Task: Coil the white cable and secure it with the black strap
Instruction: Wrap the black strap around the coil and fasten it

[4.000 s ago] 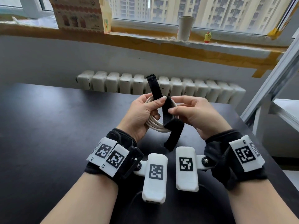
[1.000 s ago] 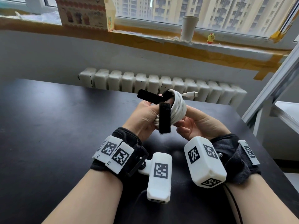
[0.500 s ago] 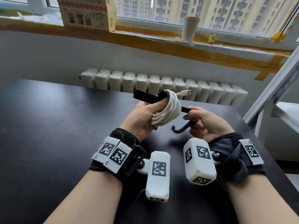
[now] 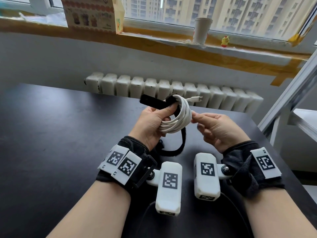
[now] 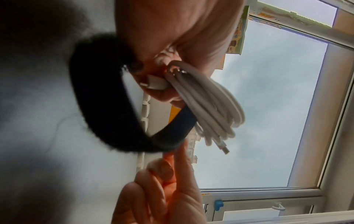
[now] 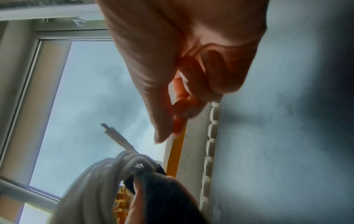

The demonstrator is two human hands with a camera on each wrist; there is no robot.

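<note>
The white cable [image 4: 178, 120] is wound into a coil, and my left hand [image 4: 161, 117] grips it above the black table. One USB plug [image 4: 197, 99] sticks out to the right. The black strap [image 4: 152, 103] passes through the coil. Its short end points left over my left thumb, and its long end [image 4: 180, 145] hangs in a loose loop below. My right hand [image 4: 212, 124] is just right of the coil, fingertips at its edge, holding nothing. In the left wrist view the right hand's forefinger [image 5: 180, 153] touches the strap [image 5: 107, 106] beside the cable [image 5: 208, 106].
The black table [image 4: 60, 134] stretches left and forward. A white radiator [image 4: 154, 86] runs behind it. On the windowsill stand a cardboard box [image 4: 92, 12], a paper cup [image 4: 201, 30] and a small yellow toy [image 4: 225, 41]. A white shelf frame [image 4: 295, 93] stands at the right.
My right hand has let go of the strap's long end, which now hangs in a loop under the coil. That hand has risen to the coil's right side.
</note>
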